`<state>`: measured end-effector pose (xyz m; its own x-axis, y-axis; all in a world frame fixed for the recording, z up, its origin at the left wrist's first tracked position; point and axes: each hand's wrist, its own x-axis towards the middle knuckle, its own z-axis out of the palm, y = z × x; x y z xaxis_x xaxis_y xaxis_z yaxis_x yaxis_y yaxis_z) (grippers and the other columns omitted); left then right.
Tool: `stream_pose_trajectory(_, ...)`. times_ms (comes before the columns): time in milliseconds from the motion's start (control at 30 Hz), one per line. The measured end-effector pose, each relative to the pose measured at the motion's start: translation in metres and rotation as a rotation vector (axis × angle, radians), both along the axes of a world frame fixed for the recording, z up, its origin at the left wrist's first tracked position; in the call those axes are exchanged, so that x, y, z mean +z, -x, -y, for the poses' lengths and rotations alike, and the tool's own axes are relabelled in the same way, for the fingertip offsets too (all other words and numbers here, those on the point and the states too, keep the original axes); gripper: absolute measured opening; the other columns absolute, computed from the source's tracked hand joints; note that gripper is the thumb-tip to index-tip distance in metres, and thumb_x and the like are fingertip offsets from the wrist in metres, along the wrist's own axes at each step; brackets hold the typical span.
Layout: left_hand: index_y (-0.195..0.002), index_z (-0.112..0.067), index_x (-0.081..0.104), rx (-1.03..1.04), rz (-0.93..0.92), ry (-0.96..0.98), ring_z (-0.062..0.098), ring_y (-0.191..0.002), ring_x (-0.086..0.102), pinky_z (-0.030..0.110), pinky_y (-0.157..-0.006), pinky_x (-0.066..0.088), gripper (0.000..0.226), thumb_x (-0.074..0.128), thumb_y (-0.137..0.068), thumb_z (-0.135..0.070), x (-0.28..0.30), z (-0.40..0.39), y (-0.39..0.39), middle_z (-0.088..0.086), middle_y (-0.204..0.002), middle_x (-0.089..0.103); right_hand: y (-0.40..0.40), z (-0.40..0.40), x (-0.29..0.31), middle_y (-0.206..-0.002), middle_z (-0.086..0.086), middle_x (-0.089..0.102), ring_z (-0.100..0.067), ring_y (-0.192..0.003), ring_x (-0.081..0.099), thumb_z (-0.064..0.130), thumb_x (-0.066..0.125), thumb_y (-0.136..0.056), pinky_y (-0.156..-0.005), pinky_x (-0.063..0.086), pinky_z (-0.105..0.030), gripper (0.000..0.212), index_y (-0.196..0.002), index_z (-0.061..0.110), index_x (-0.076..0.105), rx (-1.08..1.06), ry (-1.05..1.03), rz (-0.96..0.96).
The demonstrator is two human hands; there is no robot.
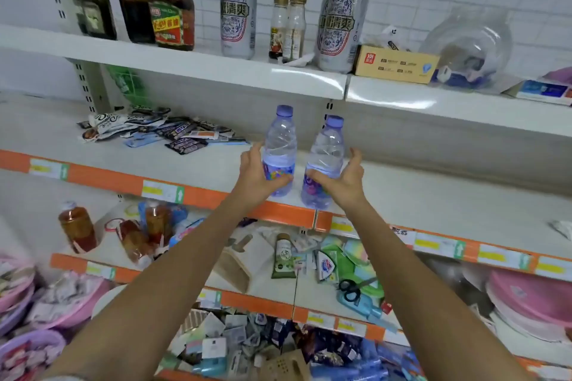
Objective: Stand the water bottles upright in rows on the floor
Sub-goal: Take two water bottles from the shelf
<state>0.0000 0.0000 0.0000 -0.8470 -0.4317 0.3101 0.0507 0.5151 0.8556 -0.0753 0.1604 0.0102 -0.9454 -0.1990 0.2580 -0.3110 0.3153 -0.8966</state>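
Two small clear water bottles with purple caps and purple labels stand on the middle shelf (433, 195) near its front edge. My left hand (258, 174) wraps round the lower part of the left bottle (280, 145), which is upright. My right hand (345, 178) holds the right bottle (328, 151), which leans slightly to the right; thumb in front, fingers behind it. Both arms reach forward from the bottom of the view. The floor is out of sight.
Snack packets (161, 130) lie at the back left of the same shelf. The shelf above holds sauce bottles (171, 0), tall cans (236, 3) and a cardboard box (396, 65). Lower shelves carry tea bottles (77, 227), scissors (351, 289), pink basins (532, 297) and loose packets.
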Motion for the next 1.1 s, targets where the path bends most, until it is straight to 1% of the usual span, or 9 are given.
stream_pose_trajectory(67, -0.143, -0.007, 0.014, 0.009, -0.015, -0.003, 0.028, -0.136, 0.023, 0.032, -0.107, 0.027, 0.100, 0.079, -0.070, -0.025, 0.002, 0.010, 0.016, 0.018, -0.141, 0.025, 0.007, 0.011, -0.002, -0.142, -0.012, 0.038, -0.029, -0.128, 0.043, 0.034, 0.086, -0.056, -0.108, 0.038, -0.044, 0.114, -0.142, 0.012, 0.015, -0.030, 0.062, -0.002)
stream_pose_trajectory(167, -0.144, -0.016, 0.008, -0.069, -0.072, -0.127, 0.025, -0.135, 0.033, 0.036, -0.111, 0.035, 0.114, 0.084, -0.060, -0.033, -0.001, 0.024, 0.046, 0.013, -0.145, 0.029, 0.012, 0.022, -0.008, -0.121, 0.000, 0.052, -0.016, -0.108, 0.053, 0.023, 0.085, -0.062, -0.089, 0.043, -0.020, 0.090, -0.131, 0.011, 0.028, -0.074, 0.113, 0.009)
stream_pose_trajectory(267, -0.133, -0.023, 0.027, -0.135, -0.110, -0.214, 0.015, -0.113, 0.054, 0.004, -0.081, 0.046, 0.087, 0.082, -0.066, -0.024, -0.008, 0.029, 0.064, -0.003, -0.122, 0.052, 0.010, 0.031, -0.012, -0.114, -0.003, 0.058, -0.013, -0.096, 0.057, 0.016, 0.084, -0.064, -0.069, 0.045, -0.003, 0.076, -0.123, 0.011, 0.036, -0.183, 0.174, -0.028)
stream_pose_trajectory(367, -0.119, -0.022, 0.041, -0.166, -0.146, -0.232, 0.016, -0.099, 0.059, -0.004, -0.063, 0.041, 0.064, 0.080, -0.068, -0.022, -0.017, 0.029, 0.075, -0.006, -0.107, 0.057, 0.011, 0.036, -0.018, -0.105, 0.003, 0.056, -0.005, -0.086, 0.057, 0.011, 0.082, -0.066, -0.063, 0.040, 0.007, 0.073, -0.124, 0.010, 0.037, -0.224, 0.197, -0.058)
stream_pose_trajectory(533, -0.125, -0.014, 0.040, -0.251, -0.183, -0.252, 0.014, -0.096, 0.056, -0.003, -0.068, 0.042, 0.074, 0.081, -0.065, -0.022, -0.023, 0.038, 0.082, -0.003, -0.109, 0.055, 0.011, 0.039, -0.016, -0.106, 0.004, 0.058, -0.010, -0.094, 0.057, 0.014, 0.083, -0.065, -0.072, 0.043, 0.002, 0.067, -0.120, 0.014, 0.044, -0.297, 0.157, -0.061)
stream_pose_trajectory(667, -0.123, -0.012, 0.040, -0.341, -0.179, -0.220, 0.016, -0.095, 0.057, 0.012, -0.077, 0.045, 0.077, 0.081, -0.060, -0.027, -0.017, 0.044, 0.082, -0.001, -0.109, 0.057, 0.000, 0.043, -0.015, -0.104, 0.003, 0.061, -0.014, -0.096, 0.061, 0.019, 0.082, -0.060, -0.084, 0.050, -0.025, 0.063, -0.111, 0.020, 0.045, -0.353, 0.213, -0.089)
stream_pose_trajectory(767, -0.119, -0.005, 0.042, -0.395, -0.237, -0.166, -0.001, -0.086, 0.057, -0.006, -0.066, 0.038, 0.071, 0.084, -0.061, -0.012, -0.012, 0.041, 0.075, -0.003, -0.103, 0.055, -0.020, 0.038, -0.017, -0.098, 0.013, 0.061, 0.002, -0.088, 0.062, 0.021, 0.079, -0.058, -0.080, 0.051, -0.017, 0.061, -0.108, 0.025, 0.046, -0.408, 0.277, -0.140)
stream_pose_trajectory(967, -0.110, -0.033, 0.042, -0.668, -0.349, -0.045, -0.018, -0.087, 0.054, 0.000, -0.071, 0.042, 0.073, 0.087, -0.055, -0.015, 0.005, 0.002, 0.048, -0.026, -0.101, 0.054, -0.066, 0.000, 0.003, -0.101, 0.007, 0.062, -0.002, -0.092, 0.064, 0.002, 0.079, -0.065, -0.082, 0.052, -0.018, 0.061, -0.106, 0.032, 0.046, -0.497, 0.338, -0.293)
stream_pose_trajectory(1100, -0.115, -0.029, 0.041, -0.874, -0.370, 0.036, -0.001, -0.095, 0.058, 0.013, -0.077, 0.048, 0.076, 0.087, -0.054, -0.023, 0.011, -0.042, 0.021, -0.017, -0.106, 0.056, -0.115, -0.048, 0.007, -0.107, 0.001, 0.064, -0.006, -0.099, 0.065, 0.009, 0.080, -0.062, -0.083, 0.052, -0.019, 0.060, -0.109, 0.029, 0.049, -0.611, 0.332, -0.308)
